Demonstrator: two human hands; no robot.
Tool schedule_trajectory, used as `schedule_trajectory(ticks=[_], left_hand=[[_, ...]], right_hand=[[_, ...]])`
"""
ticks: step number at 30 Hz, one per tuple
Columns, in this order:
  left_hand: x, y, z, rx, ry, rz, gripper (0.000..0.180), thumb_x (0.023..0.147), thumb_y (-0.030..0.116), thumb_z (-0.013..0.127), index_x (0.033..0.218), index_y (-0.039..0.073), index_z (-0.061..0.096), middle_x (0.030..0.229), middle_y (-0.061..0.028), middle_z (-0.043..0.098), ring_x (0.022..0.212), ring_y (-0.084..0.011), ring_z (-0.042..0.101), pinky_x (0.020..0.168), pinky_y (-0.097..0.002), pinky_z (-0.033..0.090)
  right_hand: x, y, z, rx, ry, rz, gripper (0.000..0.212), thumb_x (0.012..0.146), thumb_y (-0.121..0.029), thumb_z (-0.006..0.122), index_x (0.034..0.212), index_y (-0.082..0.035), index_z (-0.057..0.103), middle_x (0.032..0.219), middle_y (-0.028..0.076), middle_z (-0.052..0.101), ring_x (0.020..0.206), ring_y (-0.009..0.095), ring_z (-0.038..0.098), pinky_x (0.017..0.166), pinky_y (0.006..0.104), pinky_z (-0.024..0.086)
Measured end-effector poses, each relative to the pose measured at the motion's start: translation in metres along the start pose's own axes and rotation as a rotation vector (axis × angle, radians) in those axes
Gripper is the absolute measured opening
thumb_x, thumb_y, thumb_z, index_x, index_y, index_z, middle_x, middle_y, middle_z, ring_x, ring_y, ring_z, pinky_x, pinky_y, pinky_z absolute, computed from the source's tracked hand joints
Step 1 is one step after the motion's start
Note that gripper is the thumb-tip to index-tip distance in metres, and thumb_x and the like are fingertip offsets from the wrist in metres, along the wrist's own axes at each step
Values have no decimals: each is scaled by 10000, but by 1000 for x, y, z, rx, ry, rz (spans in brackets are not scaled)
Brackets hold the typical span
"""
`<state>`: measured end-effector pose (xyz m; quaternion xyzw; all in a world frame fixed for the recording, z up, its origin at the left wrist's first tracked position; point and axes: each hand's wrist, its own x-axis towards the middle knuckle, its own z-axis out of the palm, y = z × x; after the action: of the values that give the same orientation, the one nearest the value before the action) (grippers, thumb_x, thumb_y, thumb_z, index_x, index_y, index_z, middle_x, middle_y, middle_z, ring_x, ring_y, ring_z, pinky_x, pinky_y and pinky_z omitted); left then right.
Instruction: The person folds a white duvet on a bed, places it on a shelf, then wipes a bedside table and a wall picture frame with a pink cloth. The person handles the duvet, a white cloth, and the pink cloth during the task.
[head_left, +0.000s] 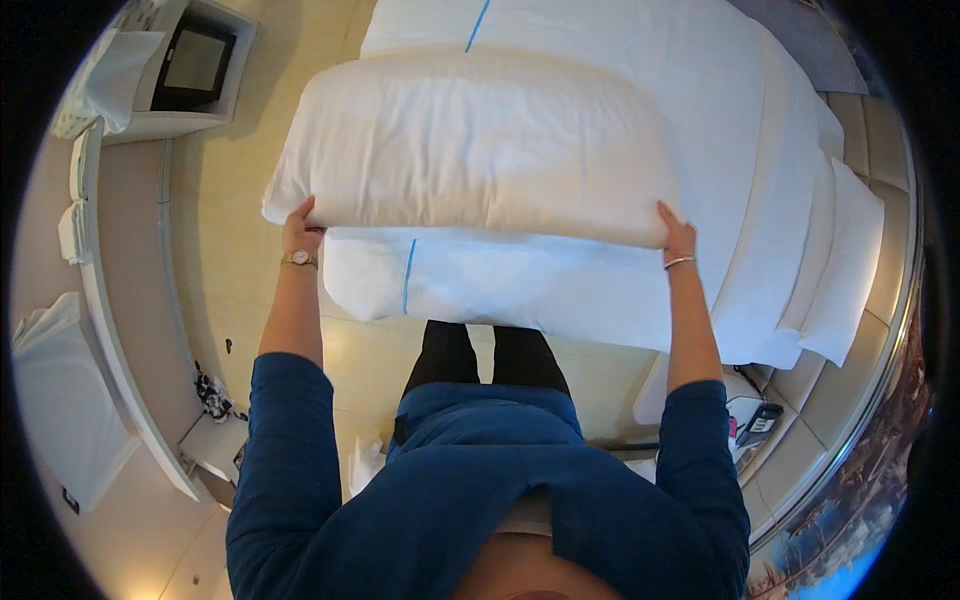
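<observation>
A plump white pillow [480, 140] in a white case stretches between my two hands, over the bed [780, 200] made up in white. At its near left corner, my left hand [303, 230] is closed on the edge, with a watch on the wrist. My right hand [678, 236] grips the near right corner, thumb on top and a bracelet at the wrist. The fingers under the pillow are hidden. Below it shows white bedding with a thin blue stripe [409, 275], and the pillow covers part of the bed's surface.
A padded beige headboard [865, 270] lines the right side, with a white pillow [848, 262] against it. At lower right is a dark telephone [765, 420]. To the left run a long narrow ledge [110, 300] and a cabinet holding a dark box-shaped appliance [195, 65]. Tiled floor [225, 210] lies between.
</observation>
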<state>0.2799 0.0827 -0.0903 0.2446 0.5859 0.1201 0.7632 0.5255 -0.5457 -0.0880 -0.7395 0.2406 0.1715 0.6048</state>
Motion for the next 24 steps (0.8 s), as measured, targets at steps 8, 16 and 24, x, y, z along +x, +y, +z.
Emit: schedule_trajectory(ticks=[8,16,24], left_hand=[[35,-71,-69,111,226,-45,399,819,88,666,1169,-28,512,1243,-170,499,1095,-313,538,882,-412,510],[-36,-99,52,1351,225,1310,778,782,277,656,1411,-8,298,1465,-235,280,1358,-376,255,1102,-466,213],[-65,-186,204,1749,-161,1315,686,885,420,526,1452,117,285,1532,-138,182,1419,-348,102,1098,-570,87]], right_hand=[[0,94,-32,97,174,388,513,710,-180,793,1143,-4,583,974,134,650,840,238,629,690,370,533],[-25,39,31,-853,448,-551,502,742,-147,669,1218,-87,521,1159,158,575,1108,337,523,918,459,433],[-44,-46,226,-1025,-149,-1031,547,857,-373,549,1354,-174,440,1484,117,291,1393,348,176,1078,579,156]])
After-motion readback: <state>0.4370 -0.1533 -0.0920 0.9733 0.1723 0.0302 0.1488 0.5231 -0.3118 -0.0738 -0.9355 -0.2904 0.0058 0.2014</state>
